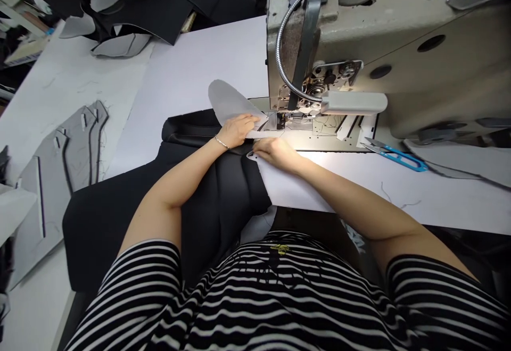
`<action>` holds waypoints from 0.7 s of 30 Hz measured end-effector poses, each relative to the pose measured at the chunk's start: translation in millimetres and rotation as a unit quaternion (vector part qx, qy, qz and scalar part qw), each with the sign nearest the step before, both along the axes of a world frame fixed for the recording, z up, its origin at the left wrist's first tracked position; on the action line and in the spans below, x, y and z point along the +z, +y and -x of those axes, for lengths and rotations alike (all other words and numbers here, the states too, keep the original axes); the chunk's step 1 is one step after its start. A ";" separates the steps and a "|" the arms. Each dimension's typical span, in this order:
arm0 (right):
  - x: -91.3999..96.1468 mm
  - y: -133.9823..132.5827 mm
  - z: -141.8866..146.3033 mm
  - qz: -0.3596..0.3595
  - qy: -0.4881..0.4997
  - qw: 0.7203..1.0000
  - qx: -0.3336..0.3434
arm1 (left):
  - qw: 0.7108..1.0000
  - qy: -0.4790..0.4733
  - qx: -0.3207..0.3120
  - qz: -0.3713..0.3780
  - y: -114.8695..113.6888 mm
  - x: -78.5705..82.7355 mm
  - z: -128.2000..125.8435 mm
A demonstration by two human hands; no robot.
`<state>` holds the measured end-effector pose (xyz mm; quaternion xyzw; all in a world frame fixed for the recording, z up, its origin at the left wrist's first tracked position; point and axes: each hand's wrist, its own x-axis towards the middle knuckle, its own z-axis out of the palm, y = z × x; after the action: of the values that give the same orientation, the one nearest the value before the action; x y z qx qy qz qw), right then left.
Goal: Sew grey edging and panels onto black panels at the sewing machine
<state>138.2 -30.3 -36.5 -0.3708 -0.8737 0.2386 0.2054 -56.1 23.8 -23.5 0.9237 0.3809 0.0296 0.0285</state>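
A left hand (pixel 236 131) and a right hand (pixel 275 154) work just in front of the needle of an industrial sewing machine (pixel 399 37). The left grip lies flat and fairly wide on a pale grey fabric panel (pixel 227 101), its fingers reaching toward the presser foot (pixel 280 120), which looks placed to keep the cloth down close to the stitching point. The right grip is narrower, with curled fingers (pixel 265 150) bearing on the near edge of the layers; whether they pinch the cloth or only press it, I cannot tell.

The grey panel runs under the machine's head, its rounded end fanning out to the left of the needle, where it lies smooth on the bench (pixel 191 69). A black padded panel (pixel 223 194) trails from it toward the person, over the bench's near edge, so its weight seems carried by the lap rather than dragging at the needle.

A slim lamp bar (pixel 353 103) on a flexible gooseneck (pixel 285 64) hangs from the machine, set low to light the needle area. To the right of the machine's foot lie blue-handled thread snips (pixel 399 159), handy for the right hand. Left of the machine, notched grey cut pieces (pixel 66 175) lie on the bench, and black cut pieces (pixel 136 13) are heaped beyond them.
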 end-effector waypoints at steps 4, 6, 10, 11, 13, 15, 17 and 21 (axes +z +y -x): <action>11.8 15.5 -20.5 0.020 -0.022 0.986 -0.162 | 0.999 -0.041 0.008 -0.016 -2.9 -7.4 1.8; 16.1 21.0 -17.6 0.048 -0.065 0.974 -0.214 | 0.998 -0.057 0.013 -0.018 -3.8 -9.2 2.2; 22.4 19.1 2.9 0.077 -0.151 0.961 -0.219 | 0.997 -0.076 0.018 -0.008 -5.0 -8.5 2.6; 23.2 18.1 7.6 0.077 -0.160 0.959 -0.221 | 0.997 -0.076 0.021 -0.004 -5.2 -7.7 2.4; 24.3 17.6 12.9 0.075 -0.164 0.955 -0.234 | 0.997 -0.071 0.031 0.004 -5.1 -6.3 1.7; 26.1 17.6 9.7 0.070 -0.154 0.954 -0.247 | 0.997 -0.067 0.036 0.010 -4.0 -5.5 0.6; 30.7 13.1 -4.3 0.092 -0.123 0.967 -0.203 | 0.997 -0.070 0.040 0.016 -2.2 -5.6 -0.6; 48.3 -19.2 -56.9 0.205 -0.071 0.974 0.065 | 0.995 -0.087 0.038 0.033 1.9 -7.6 -1.2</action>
<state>195.1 -49.5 11.8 -0.3634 -0.8408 0.3986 0.0468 -54.9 25.7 -31.1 0.9009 0.4129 0.0981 0.0906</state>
